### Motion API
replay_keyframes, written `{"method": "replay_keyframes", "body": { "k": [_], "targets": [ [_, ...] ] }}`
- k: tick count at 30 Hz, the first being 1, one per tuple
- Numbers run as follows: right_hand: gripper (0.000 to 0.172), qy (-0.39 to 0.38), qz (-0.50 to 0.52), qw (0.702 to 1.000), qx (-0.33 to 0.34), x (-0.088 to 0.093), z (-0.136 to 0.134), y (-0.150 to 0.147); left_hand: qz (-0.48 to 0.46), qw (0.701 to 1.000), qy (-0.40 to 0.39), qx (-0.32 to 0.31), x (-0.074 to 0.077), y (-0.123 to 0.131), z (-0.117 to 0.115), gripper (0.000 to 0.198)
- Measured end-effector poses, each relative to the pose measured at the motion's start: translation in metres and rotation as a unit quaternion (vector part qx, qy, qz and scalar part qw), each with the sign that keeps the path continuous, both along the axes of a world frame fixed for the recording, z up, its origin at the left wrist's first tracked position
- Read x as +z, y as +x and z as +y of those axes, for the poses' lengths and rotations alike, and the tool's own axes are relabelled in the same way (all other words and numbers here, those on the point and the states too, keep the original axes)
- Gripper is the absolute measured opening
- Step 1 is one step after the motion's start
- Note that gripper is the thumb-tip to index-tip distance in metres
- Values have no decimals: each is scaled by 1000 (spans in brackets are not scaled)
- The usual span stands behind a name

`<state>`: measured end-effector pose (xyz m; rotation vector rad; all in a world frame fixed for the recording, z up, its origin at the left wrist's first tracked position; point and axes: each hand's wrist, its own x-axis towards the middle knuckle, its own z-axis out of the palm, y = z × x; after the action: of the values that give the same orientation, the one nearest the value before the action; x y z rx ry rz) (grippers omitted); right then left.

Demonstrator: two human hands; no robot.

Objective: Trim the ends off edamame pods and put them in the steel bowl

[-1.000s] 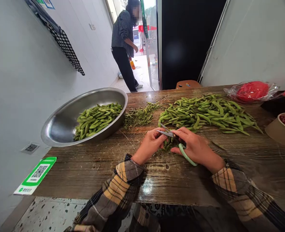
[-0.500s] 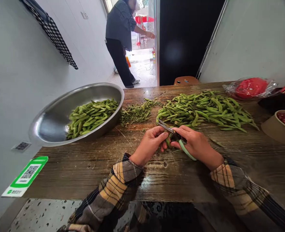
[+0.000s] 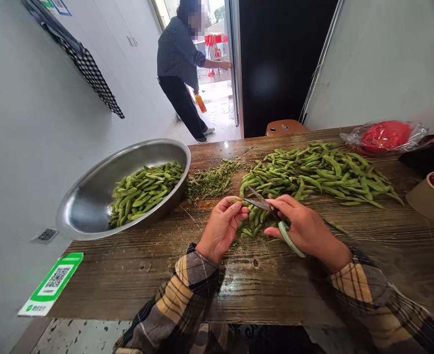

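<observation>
My left hand pinches a green bean pod between thumb and fingertips, and most of the pod is hidden by the fingers. My right hand is closed around the pale green handles of a pair of scissors. Their blades are spread apart, with the tips close to the pod's end. Under and behind the scissors lies a small heap of pods. Beyond it spreads a larger pile of green pods. More pods lie in a tilted steel basin on the left.
Trimmed scraps lie between basin and pile. A green QR card sits at the table's left edge. At right are a red bundle in clear plastic and a paper tub. A person stands by the doorway.
My hands have drawn slightly apart, and the scissor blades have opened wider. My left hand has turned palm-up more, lifting the pod to the blades. The person's orange bottle now shows fully.
</observation>
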<state>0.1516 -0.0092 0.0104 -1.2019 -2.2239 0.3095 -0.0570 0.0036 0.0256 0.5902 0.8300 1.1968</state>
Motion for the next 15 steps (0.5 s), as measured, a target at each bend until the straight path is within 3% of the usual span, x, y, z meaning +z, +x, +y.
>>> {"method": "replay_keyframes", "body": {
  "k": [11,15],
  "targets": [
    [60,-3,36,999,23,-2,0,-5,-33,999,20,1,-2,4,-4,19],
    [58,3,44,998,35,-4,0,-7,-30,999,24,-26,-5,7,-6,19]
  ]
}}
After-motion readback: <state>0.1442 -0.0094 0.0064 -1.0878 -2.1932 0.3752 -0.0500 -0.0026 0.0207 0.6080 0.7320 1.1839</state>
